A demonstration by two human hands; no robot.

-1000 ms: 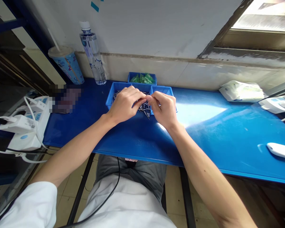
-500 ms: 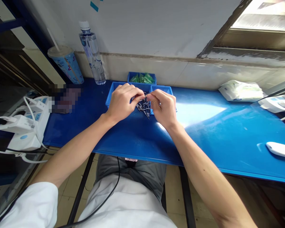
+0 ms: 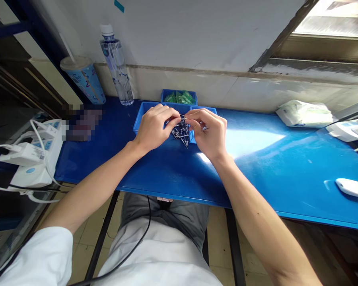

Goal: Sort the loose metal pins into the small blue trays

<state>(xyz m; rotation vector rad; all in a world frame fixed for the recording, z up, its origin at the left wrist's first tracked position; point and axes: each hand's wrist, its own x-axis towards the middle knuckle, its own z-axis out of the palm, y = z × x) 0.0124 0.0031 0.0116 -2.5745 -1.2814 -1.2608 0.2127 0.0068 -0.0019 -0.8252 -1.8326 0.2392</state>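
Both hands meet over a loose pile of thin silvery metal pins (image 3: 182, 137) on the blue table. Thumb and fingertips of my left hand (image 3: 152, 128) are pinched on one end of a small metal pin (image 3: 182, 116). The fingertips of my right hand (image 3: 210, 133) close at its other end. More shiny metal pieces (image 3: 204, 128) show tucked in the right palm. Just behind the hands stand a left blue bin (image 3: 136, 124) and a right blue bin (image 3: 212, 110), both partly covered by the hands. A back blue bin (image 3: 163, 95) holds green pieces (image 3: 180, 97).
A water bottle (image 3: 117, 71) and a patterned cup with a straw (image 3: 88, 83) stand at the back left. A white power strip (image 3: 37, 167) with cables lies left. At right are a soft white packet (image 3: 306, 113) and a white mouse-like object (image 3: 353, 188).
My right hand has shifted slightly right and its fingers have straightened a little, showing more of the metal pieces in the palm. The left hand stays nearly in place.
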